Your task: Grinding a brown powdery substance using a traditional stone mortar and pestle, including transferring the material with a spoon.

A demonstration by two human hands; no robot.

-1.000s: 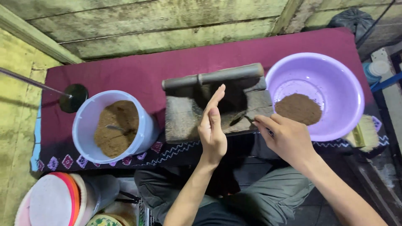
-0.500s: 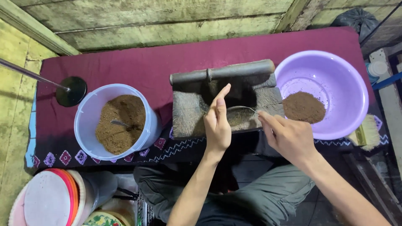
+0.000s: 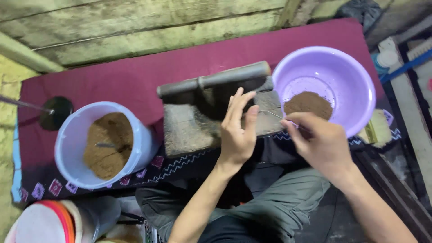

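I see the left hand [image 3: 237, 130] held flat and upright, fingers straight and together, thumb alongside; it grips nothing and stands edge-on against the front of the grey stone block [image 3: 211, 119]. A dark cylindrical roller [image 3: 215, 79] lies across the block's far edge. The right hand [image 3: 320, 143] is pinched closed on a thin metal wire [image 3: 270, 114], which runs from its fingertips toward the left hand's fingers, just above the block's right end. I cannot tell whether the wire touches the left hand.

The block sits on a maroon cloth [image 3: 112, 81] with a patterned border. To the right, touching the block's corner, stands a purple basin [image 3: 325, 87] holding a mound of brown powder [image 3: 308, 103]. To the left, a white bucket [image 3: 102, 145] holds more brown powder with a spoon in it. A black ladle [image 3: 54, 112] lies at the cloth's left end.
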